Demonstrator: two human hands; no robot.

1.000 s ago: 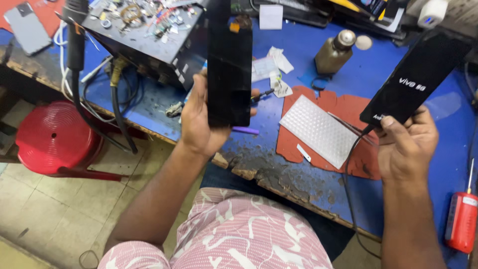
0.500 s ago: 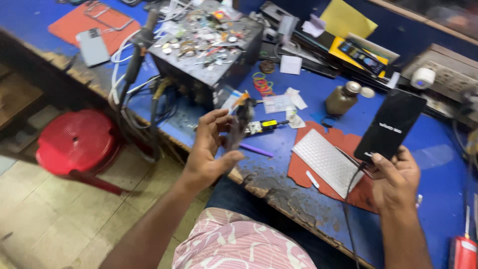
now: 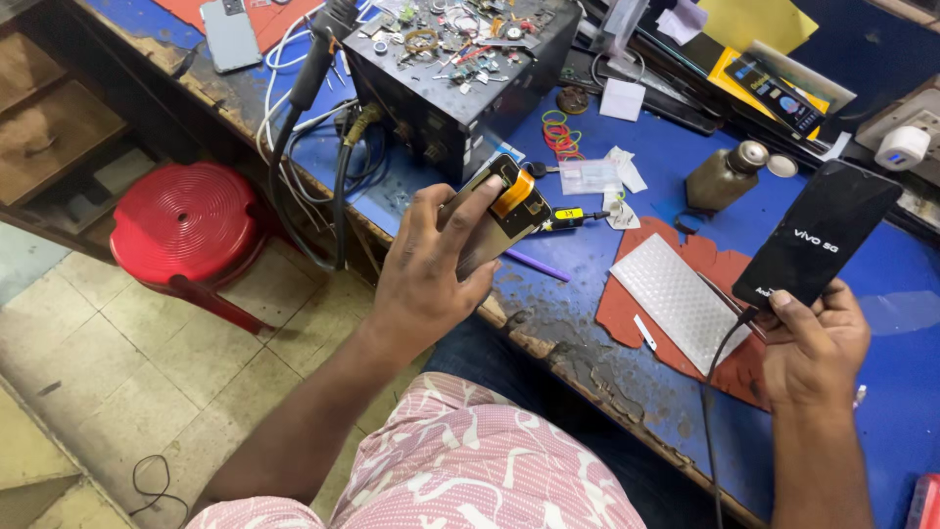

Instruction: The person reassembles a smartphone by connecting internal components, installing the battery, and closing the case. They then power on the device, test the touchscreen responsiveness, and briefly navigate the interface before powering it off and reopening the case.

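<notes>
blue worn workbench [image 3: 627, 323]; red stool [image 3: 186, 220] on tiled floor [image 3: 108, 392].

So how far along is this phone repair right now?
Looks done: the phone in the right hand is lit, with a cable plugged in. In hand: the left hand holds a screen panel back side up, orange flex showing. Left: that panel is unfitted, and parts litter the workbench.

Left hand [image 3: 426, 269] grips a loose phone screen panel [image 3: 499, 214], back side up, over the blue bench [image 3: 911, 411] edge. Right hand [image 3: 813, 343] holds a lit black phone [image 3: 818, 235] with cable [image 3: 720, 392] attached.
</notes>
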